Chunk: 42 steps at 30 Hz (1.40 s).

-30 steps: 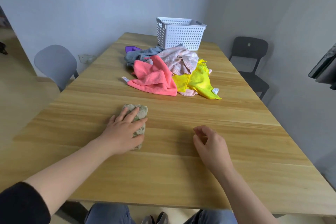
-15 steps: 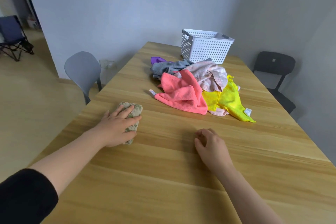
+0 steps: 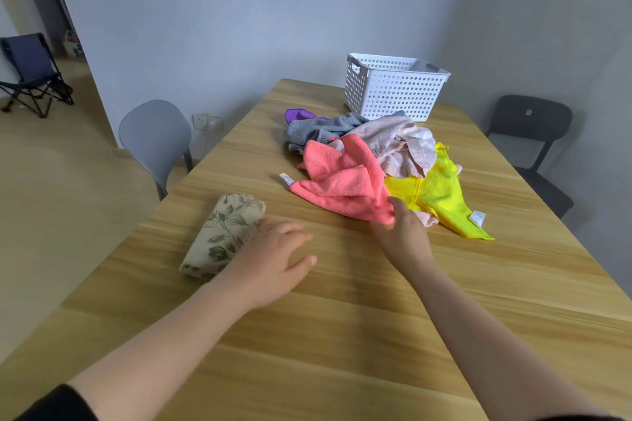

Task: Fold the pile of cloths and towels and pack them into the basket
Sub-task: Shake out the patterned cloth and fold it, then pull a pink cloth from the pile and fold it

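A folded beige cloth with a green leaf print (image 3: 224, 232) lies near the table's left edge. My left hand (image 3: 273, 258) hovers just right of it, fingers spread, holding nothing. A loose pile sits farther back: a coral pink cloth (image 3: 342, 181), a yellow cloth (image 3: 434, 191), a pale pink towel (image 3: 400, 143), a grey towel (image 3: 318, 128) and a purple cloth (image 3: 295, 113). My right hand (image 3: 402, 232) pinches the near corner of the coral pink cloth. The white perforated basket (image 3: 393, 89) stands behind the pile; I cannot see inside it.
The wooden table (image 3: 342, 335) stretches toward me. A grey chair (image 3: 155, 140) stands at the table's left side and a black chair (image 3: 528, 133) at its right. A folding chair (image 3: 30, 75) is far off on the left floor.
My left hand has come off the folded leaf-print cloth and slid right. My right hand has reached forward from the table and taken the pink cloth's corner. The view has swung left.
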Motion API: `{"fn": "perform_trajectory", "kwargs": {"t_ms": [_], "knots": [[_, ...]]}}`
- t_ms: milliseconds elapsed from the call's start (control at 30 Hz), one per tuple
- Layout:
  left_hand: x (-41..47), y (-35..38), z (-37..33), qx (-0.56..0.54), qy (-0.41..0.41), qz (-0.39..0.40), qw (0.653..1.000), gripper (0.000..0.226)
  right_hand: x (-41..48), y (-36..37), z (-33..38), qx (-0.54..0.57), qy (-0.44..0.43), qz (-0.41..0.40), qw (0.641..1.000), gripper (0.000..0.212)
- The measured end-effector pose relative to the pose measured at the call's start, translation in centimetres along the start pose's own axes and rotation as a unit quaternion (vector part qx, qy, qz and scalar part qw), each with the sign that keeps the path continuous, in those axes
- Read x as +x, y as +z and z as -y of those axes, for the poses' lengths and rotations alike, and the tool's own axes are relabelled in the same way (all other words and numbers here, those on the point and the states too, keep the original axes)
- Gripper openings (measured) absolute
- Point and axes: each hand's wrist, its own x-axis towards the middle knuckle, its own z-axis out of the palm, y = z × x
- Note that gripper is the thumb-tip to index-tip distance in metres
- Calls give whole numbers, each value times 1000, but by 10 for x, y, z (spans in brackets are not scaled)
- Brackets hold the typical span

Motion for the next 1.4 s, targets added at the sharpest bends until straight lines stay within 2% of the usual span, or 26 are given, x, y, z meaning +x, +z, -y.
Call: {"fn": "perform_trajectory", "kwargs": {"t_ms": [133,267,333,467,600,733,800,867,1033,1100,1167,1233,1333,1400], "knots": [[-8,16,-19,-51,-19,-10,998,42,8,7,1,28,30,19,999,44],[-9,20,-32,-62,-28,-13,998,40,16,4,-3,-18,-8,48,999,18],[-11,21,-37,-72,-33,-21,997,39,11,-7,0,-1,-31,60,998,11],[-18,25,-49,-93,-35,-67,993,36,-44,-52,-7,45,-47,29,997,24],[-29,36,-76,-150,-28,-117,981,13,-107,-100,-56,1,21,39,999,23],[-44,60,-101,-173,-9,-118,978,10,-152,-138,-78,12,47,70,996,63],[-53,73,-115,-179,-15,-101,979,19,-175,-153,-84,1,35,89,995,57],[-61,81,-122,-175,-21,-92,980,36,-186,-157,-90,-9,4,55,998,47],[-64,76,-133,-165,-46,-149,974,47,-184,-152,-85,29,-56,-8,998,12],[-62,68,-131,-155,-44,-149,976,46,-180,-147,-78,48,-66,5,997,25],[-61,62,-129,-137,-29,-121,983,45,-173,-142,-71,42,-67,47,996,45],[-60,62,-126,-115,-3,-81,990,54,-166,-137,-65,30,-79,90,992,53],[-62,62,-123,-97,3,-10,995,73,-163,-129,-62,-1,-107,95,990,39],[-66,63,-122,-80,-7,26,996,76,-167,-129,-62,0,-111,82,990,25]]}}
